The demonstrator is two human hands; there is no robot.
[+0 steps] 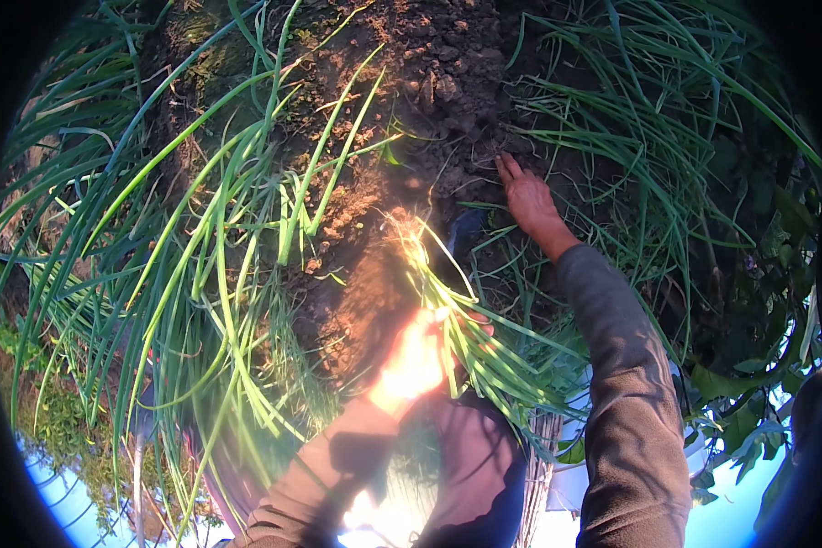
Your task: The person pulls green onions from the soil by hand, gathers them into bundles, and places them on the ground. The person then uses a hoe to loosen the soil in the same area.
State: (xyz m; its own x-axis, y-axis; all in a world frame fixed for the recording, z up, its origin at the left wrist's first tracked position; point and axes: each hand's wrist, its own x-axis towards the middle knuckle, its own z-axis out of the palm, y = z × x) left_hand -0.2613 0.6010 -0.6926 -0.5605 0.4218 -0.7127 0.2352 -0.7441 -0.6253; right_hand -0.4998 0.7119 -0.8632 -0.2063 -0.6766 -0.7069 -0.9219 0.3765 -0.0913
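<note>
My left hand [414,359], washed out by bright sunlight, is closed around a bunch of green onions [445,294]. Their pale stems and tangled roots point up the picture, and the leaves fan down to the right. My right hand [531,198] reaches forward, its fingertips down at the dark soil [445,103] beside the bases of green onion plants [630,151] on the right. What lies under those fingers is hidden, so a grip cannot be made out.
Tall green onion leaves [226,198] lean over the left side. Broad-leaved foliage [733,383] hangs at the lower right. My trouser leg [479,459] is below the bunch, near a weathered wooden post [542,445].
</note>
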